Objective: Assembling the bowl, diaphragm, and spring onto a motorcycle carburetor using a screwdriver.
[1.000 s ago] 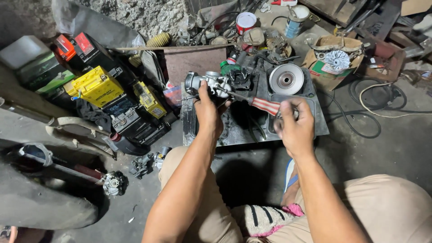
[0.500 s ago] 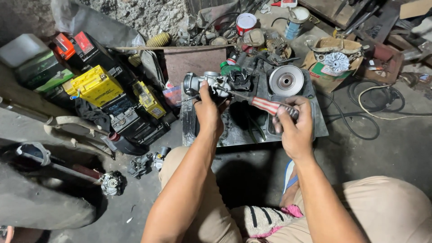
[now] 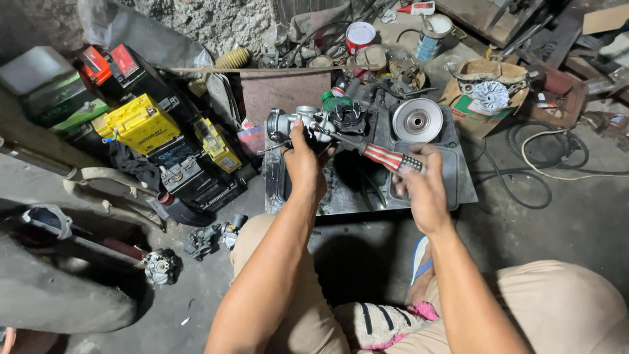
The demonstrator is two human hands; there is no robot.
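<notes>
My left hand (image 3: 304,160) grips a grey metal carburettor (image 3: 293,122) and holds it above a dirty metal tray (image 3: 458,180). My right hand (image 3: 422,187) is closed around the red and white striped handle of a screwdriver (image 3: 383,156). The screwdriver's shaft points left and up, and its tip meets the carburettor near my left thumb. A black ribbed part (image 3: 347,118) sits just behind the shaft. Both forearms reach forward from my knees.
A round silver pulley disc (image 3: 417,120) lies in the tray. Yellow and black batteries (image 3: 141,124) stand at the left. A cardboard box with a white fan part (image 3: 488,95) sits at the right, beside a coiled cable (image 3: 537,164). Small engine parts (image 3: 209,239) lie on the concrete floor.
My right hand has shifted slightly left and up with the screwdriver, bringing its tip to the carburettor. My left hand keeps the carburettor in nearly the same place.
</notes>
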